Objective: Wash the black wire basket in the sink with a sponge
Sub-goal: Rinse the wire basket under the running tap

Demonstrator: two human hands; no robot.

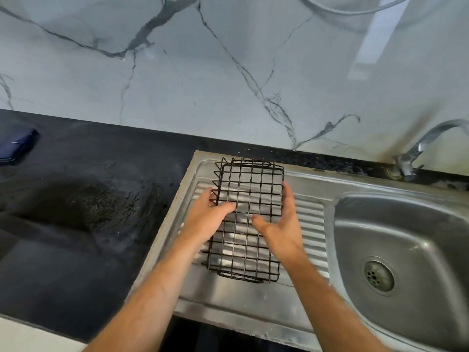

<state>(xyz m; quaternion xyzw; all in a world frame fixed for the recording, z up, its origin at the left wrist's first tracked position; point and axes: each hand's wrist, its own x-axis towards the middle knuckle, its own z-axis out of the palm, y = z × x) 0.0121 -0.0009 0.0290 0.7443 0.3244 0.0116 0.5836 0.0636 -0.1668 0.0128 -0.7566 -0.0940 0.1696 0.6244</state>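
Marble-look wall [228, 72] with dark veins fills the 12 o'clock half, black counter [76, 199] below it running to 9 o'clock. One steel sink unit: ribbed drainboard [304, 224] at centre, one sink bowl [406, 237] at 3 o'clock with one round drain [379, 276] in its floor. One tap [426, 143] at 2 o'clock, behind the bowl. One dark blue folded item [17, 146] on the counter at 9 o'clock, can't tell what it is. One black wire basket [247, 219], rectangular grid, sits upside down on the drainboard, not in the bowl, long side running 12 to 6. Two bare hands on it: left hand [205, 214] on the basket's 9 o'clock edge, thumb over the top grid, other fingers curled around the side wires, holding it; right hand [281, 222] at the 3 o'clock edge, fingers [288, 196] straight along the side, thumb spread onto the grid, loose open contact rather than a closed grip. Wet patch [96, 207] on the counter at 9 o'clock of the drainboard. No readable writing, brands or labels anywhere.
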